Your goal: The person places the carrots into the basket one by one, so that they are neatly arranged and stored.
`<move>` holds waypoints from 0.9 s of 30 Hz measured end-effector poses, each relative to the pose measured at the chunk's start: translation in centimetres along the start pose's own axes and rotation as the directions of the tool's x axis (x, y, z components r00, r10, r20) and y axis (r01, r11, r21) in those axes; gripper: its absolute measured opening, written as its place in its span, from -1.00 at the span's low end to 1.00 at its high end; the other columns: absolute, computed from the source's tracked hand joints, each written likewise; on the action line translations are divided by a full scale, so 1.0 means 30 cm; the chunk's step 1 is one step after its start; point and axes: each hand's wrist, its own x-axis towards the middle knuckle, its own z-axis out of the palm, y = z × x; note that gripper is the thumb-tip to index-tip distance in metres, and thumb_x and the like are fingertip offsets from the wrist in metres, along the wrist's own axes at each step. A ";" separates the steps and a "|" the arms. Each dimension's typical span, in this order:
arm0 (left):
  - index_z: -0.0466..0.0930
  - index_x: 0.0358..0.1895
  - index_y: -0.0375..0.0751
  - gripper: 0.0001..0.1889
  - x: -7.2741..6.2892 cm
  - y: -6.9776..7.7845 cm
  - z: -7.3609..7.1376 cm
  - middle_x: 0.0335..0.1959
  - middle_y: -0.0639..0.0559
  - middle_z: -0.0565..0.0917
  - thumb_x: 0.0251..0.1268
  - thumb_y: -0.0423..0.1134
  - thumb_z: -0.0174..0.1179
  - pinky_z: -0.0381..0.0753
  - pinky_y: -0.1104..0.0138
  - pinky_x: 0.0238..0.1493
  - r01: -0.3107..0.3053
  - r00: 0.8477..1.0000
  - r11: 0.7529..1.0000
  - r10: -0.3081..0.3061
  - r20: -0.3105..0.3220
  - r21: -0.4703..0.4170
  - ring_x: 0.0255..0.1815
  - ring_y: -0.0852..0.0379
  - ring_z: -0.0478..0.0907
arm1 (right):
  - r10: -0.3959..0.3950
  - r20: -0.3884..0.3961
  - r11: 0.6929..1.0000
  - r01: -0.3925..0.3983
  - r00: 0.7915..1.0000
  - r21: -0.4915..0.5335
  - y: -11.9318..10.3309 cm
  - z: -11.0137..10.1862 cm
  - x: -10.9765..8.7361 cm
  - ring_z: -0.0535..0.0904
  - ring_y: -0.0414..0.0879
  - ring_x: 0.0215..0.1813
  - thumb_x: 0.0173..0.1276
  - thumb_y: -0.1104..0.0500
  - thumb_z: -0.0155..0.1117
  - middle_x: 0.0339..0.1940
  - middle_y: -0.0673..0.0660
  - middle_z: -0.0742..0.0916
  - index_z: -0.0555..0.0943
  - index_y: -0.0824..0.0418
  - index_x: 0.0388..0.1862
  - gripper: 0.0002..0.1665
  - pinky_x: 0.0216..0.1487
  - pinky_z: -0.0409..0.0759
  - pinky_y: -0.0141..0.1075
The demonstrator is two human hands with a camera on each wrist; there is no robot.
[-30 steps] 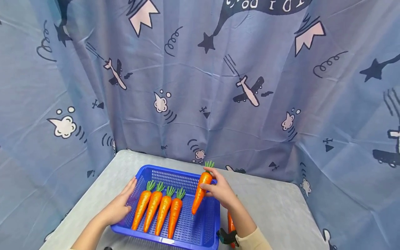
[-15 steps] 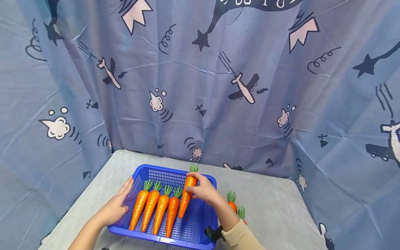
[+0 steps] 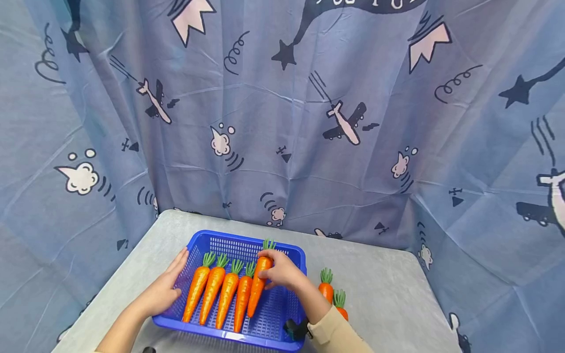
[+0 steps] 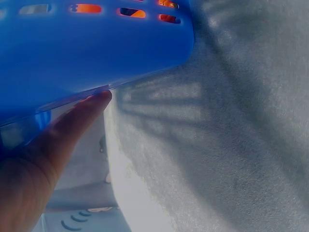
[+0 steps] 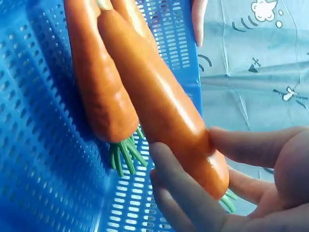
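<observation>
My right hand [image 3: 282, 270] pinches an orange carrot [image 3: 258, 284] near its leafy green top. It is tilted inside the blue plastic basket [image 3: 282, 343], its tip toward me. Thumb and fingers press its thick end from opposite sides in the right wrist view, where the held carrot [image 5: 154, 92] shows close up beside another carrot [image 5: 99, 72]. Several more carrots lie side by side in the basket's left half, the nearest carrot [image 3: 243, 299] just left of the held one. My left hand [image 3: 161, 293] rests against the basket's left side, fingers straight; one finger [image 4: 72, 123] touches its lower edge.
Two carrots lie on the grey table right of the basket, an upper carrot [image 3: 326, 291] and a lower carrot [image 3: 342, 312] partly behind my right sleeve [image 3: 337, 333]. A blue patterned curtain [image 3: 282, 122] surrounds the table [image 3: 379, 294] at the back and sides.
My right hand has carried the carrot left and down, close to the row in the basket. The two carrots on the table have come into fuller view. My left hand stays at the basket's side.
</observation>
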 end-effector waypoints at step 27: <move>-0.10 0.61 -0.39 -0.04 -0.002 0.007 -0.006 0.66 -0.32 -0.17 0.03 -0.67 0.05 -0.37 0.78 0.24 0.031 0.999 1.000 -0.031 0.012 0.001 0.61 -0.45 -0.15 | 0.195 0.065 0.964 -0.179 0.979 -0.196 0.054 0.067 0.052 0.72 0.13 -0.31 0.14 0.48 0.43 -0.06 0.29 0.64 0.60 0.32 0.23 -0.39 -0.48 0.73 0.03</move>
